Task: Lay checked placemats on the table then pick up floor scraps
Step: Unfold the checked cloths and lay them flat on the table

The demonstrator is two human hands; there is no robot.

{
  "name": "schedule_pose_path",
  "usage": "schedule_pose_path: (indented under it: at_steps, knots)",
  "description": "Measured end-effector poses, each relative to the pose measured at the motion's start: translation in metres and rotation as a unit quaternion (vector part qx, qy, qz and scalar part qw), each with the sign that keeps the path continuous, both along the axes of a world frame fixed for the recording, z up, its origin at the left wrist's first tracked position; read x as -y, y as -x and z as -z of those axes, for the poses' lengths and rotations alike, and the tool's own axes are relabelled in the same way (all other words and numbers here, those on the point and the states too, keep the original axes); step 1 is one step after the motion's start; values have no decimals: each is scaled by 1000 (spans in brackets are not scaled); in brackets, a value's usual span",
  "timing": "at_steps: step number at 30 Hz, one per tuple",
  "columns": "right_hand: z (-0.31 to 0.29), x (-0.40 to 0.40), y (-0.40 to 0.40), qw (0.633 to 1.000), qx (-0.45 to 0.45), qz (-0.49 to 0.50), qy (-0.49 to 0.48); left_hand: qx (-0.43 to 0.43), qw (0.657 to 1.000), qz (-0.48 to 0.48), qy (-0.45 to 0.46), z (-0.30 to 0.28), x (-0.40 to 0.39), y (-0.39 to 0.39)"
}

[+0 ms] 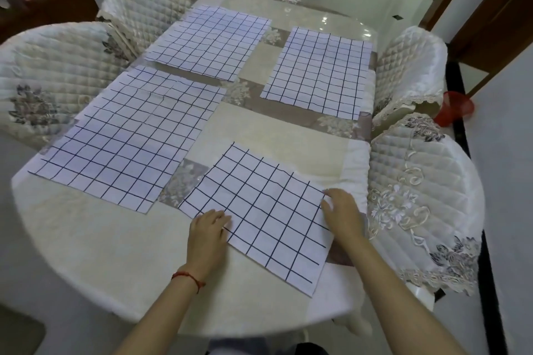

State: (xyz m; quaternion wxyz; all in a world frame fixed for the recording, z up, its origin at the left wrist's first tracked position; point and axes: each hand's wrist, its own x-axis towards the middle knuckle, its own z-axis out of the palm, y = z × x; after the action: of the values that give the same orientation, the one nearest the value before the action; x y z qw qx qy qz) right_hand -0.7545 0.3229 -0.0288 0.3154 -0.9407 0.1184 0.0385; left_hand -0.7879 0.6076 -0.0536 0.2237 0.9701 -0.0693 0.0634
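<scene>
Table point(95, 253): draped in a pale cloth, carrying four checked placemats.
Far placemats point(212, 40): three lie flat, well apart from the hands.
Near placemat point(259, 216): front right and skewed; likely light, limp and slippery, best handled at its edges.
Left hand point(206, 236): fingers loosely flat, pressing its left edge.
Right hand point(343, 210): fingers spread, resting on its right corner.

One head-worn wide-angle view here, looking forward and steeply down over the near edge of the desk point(86, 253). It sits close: both forearms reach in from the bottom edge, chairs curving at the sides.
</scene>
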Motion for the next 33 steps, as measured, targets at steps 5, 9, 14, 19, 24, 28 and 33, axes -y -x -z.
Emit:
schedule_pose_path:
  at_steps: [5, 9, 14, 19, 24, 28, 33]
  knots:
    - [8, 26, -29, 994, -98, 33, 45, -27, 999, 16, 9, 7, 12, 11]
    - [14, 27, -27, 991, -106, 63, 47, -15, 1000, 16, 2, 8, 13, 12]
    - [13, 24, -18, 991, -47, 118, -49, -23, 999, 16, 16, 0, 18, 6]
    - [1, 15, -11, 995, -5, 87, -41, -77, 994, 21, 74, -6, 51, -2]
    - [-13, 3, -1, 999, 32, 6, -10, -27, 985, 113, 130, -32, 112, -26]
    - [-20, -3, 10, 998, 56, -3, -27, -2, 976, 161, 146, -50, 142, -43]
    - [-30, -1, 19, 992, 109, -1, -68, 36, 973, 173, 148, -57, 148, -52]
